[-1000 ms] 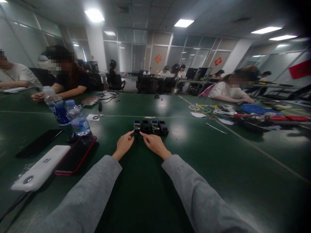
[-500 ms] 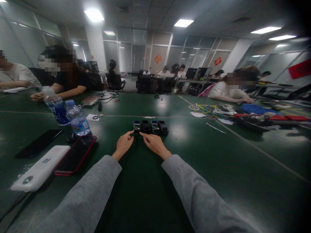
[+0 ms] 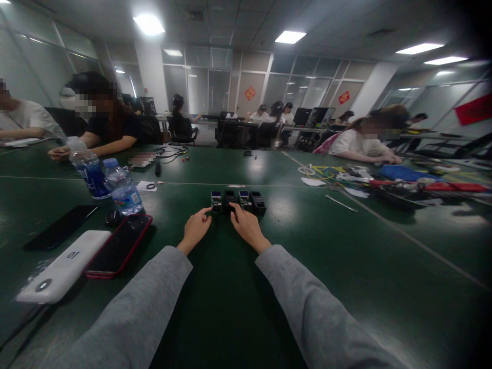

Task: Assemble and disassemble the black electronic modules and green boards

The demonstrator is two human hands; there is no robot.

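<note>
Two small circuit boards with little screens and two black casings stand in a row on the green table (image 3: pixel 230 277). At the left end is the left circuit board (image 3: pixel 216 201); beside it come the left black casing (image 3: pixel 229 199), the right circuit board (image 3: pixel 244 200) and the right black casing (image 3: pixel 257 203). My left hand (image 3: pixel 196 227) points its index finger at the left board's lower left edge, other fingers curled, holding nothing. With its index finger stretched out, my right hand (image 3: pixel 246 225) reaches the front of the left black casing, seemingly touching it. That hand holds nothing either.
Two water bottles (image 3: pixel 126 192), a red-edged phone (image 3: pixel 119 246), a black phone (image 3: pixel 61 225) and a white power bank (image 3: pixel 63 266) lie to the left. A wrench (image 3: pixel 341 203) and a heap of cables (image 3: pixel 326 173) are at right. People sit around the table.
My right hand's index finger has moved to the right, from the left circuit board to the left black casing. My left hand stays where it was.
</note>
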